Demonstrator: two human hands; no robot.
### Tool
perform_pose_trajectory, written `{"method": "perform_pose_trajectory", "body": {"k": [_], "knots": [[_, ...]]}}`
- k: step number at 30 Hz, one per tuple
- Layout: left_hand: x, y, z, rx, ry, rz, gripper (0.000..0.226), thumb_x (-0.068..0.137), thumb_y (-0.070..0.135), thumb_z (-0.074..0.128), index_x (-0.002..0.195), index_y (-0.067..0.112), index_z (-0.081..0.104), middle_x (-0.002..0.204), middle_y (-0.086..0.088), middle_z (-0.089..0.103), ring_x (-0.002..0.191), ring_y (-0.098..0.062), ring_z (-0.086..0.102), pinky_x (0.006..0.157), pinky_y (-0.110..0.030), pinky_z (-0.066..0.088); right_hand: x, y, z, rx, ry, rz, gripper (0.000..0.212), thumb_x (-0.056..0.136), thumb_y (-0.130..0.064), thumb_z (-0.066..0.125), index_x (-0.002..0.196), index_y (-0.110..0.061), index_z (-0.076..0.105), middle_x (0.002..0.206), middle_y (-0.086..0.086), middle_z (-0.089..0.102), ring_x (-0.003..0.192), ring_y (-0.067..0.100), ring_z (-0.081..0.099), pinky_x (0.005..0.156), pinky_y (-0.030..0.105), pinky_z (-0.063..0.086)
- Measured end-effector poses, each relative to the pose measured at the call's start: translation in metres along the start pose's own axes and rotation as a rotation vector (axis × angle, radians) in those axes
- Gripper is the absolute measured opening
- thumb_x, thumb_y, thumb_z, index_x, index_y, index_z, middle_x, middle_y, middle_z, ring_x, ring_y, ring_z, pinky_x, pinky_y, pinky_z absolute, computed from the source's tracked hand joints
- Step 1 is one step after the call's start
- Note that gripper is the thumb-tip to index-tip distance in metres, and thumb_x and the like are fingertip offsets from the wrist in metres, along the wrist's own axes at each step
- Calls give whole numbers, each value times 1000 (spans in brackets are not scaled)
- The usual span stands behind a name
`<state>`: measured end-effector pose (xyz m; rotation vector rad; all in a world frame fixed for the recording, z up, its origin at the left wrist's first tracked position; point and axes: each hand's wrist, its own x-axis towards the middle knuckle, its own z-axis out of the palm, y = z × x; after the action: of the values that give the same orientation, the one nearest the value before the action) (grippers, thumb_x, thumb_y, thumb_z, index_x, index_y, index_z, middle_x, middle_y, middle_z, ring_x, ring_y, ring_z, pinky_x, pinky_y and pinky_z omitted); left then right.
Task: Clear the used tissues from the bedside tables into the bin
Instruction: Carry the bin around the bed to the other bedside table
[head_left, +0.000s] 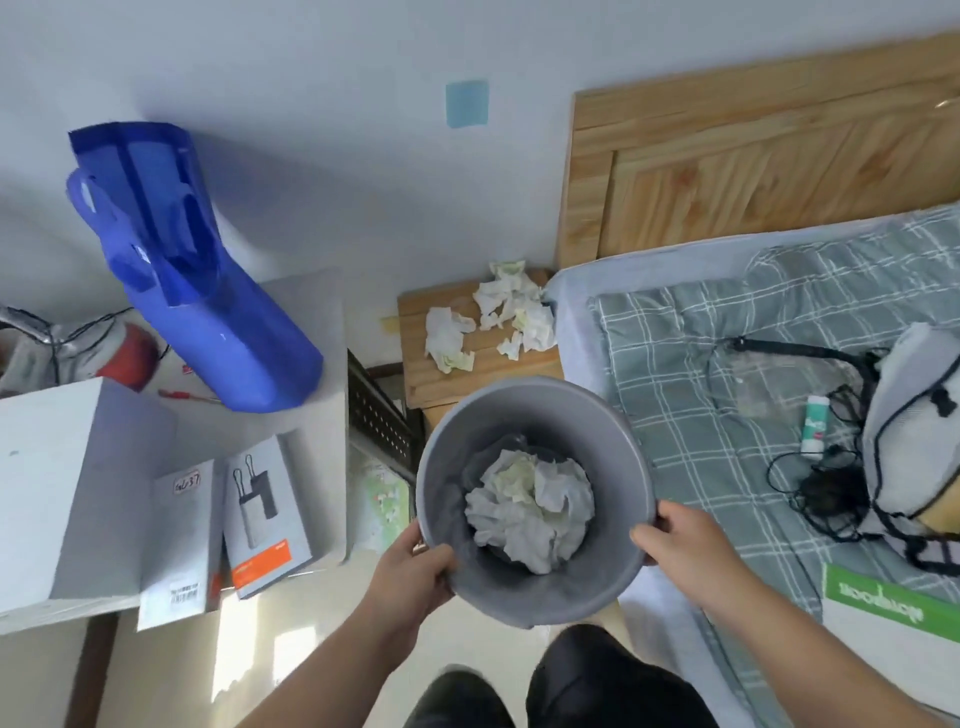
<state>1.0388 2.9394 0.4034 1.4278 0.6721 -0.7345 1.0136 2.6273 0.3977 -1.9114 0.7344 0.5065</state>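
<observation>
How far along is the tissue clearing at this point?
Partly done: crumpled white tissues already lie inside the round grey plastic bin. In hand: the left hand and right hand grip the bin's rim, holding it near the small wooden bedside table. Left: several used tissues on that table.

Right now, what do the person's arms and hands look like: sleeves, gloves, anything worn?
Both forearms are bare, with no sleeves in view. The left hand and right hand wear no gloves. No watch or wristband shows on either wrist.
</observation>
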Motion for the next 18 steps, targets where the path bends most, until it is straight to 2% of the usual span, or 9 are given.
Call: {"method": "perform_pose_trajectory", "body": {"k": [2, 4, 6, 8, 10, 13, 15, 18], "knots": [[29, 5, 10, -16, 33, -26, 49, 90, -12, 54, 126, 16, 71, 116, -18, 81, 113, -44, 73, 93, -47, 65, 37, -7, -3, -26, -61, 23, 19, 72, -23, 62, 78, -7, 70, 78, 17, 73, 72, 31, 72, 81, 56, 61], [55, 9, 15, -24, 66, -57, 47, 91, -11, 56, 128, 15, 70, 115, -20, 80, 113, -48, 72, 96, -53, 63, 73, -13, -3, -71, -117, 25, 25, 74, -22, 60, 86, -3, 69, 85, 21, 74, 86, 42, 72, 86, 61, 59], [81, 7, 15, -44, 100, -91, 47, 91, -11, 55, 128, 15, 70, 114, -22, 80, 111, -49, 72, 96, -53, 63, 106, -17, 3, -121, -160, 28, 24, 78, -20, 59, 91, -2, 68, 89, 22, 74, 90, 45, 71, 87, 62, 58], [109, 2, 14, -68, 123, -126, 48, 90, -12, 54, 127, 13, 71, 113, -22, 80, 112, -50, 71, 94, -51, 64, 138, -16, 16, -142, -153, 37, 19, 82, -16, 57, 90, -1, 66, 86, 23, 72, 77, 40, 69, 83, 60, 58], [141, -12, 12, -75, 153, -160, 49, 88, -12, 55, 126, 14, 71, 112, -20, 80, 110, -48, 72, 90, -47, 66, 168, -10, 36, -140, -160, 88, 18, 83, -13, 54, 91, 2, 61, 78, 20, 65, 68, 27, 58, 71, 54, 58], [199, -45, 5, -118, 230, -215, 49, 85, -12, 59, 121, 18, 73, 106, -19, 82, 94, -38, 76, 82, -42, 68, 213, 11, 79, -137, -146, 175, 11, 84, -11, 50, 83, -2, 56, 72, 9, 56, 65, 22, 46, 60, 34, 41], [246, -76, -7, -142, 265, -264, 47, 85, -12, 59, 120, 18, 73, 102, -16, 82, 86, -33, 73, 78, -40, 68, 247, 32, 113, -137, -120, 217, 12, 85, -9, 49, 73, -12, 47, 68, 2, 46, 61, 19, 38, 54, 29, 31], [316, -123, -27, -170, 286, -330, 47, 82, -15, 53, 114, 12, 73, 86, -11, 78, 77, -29, 67, 73, -37, 64, 299, 73, 162, -137, -137, 238, 15, 88, -9, 49, 74, -14, 46, 69, 1, 46, 60, 17, 38, 52, 30, 30]]}}
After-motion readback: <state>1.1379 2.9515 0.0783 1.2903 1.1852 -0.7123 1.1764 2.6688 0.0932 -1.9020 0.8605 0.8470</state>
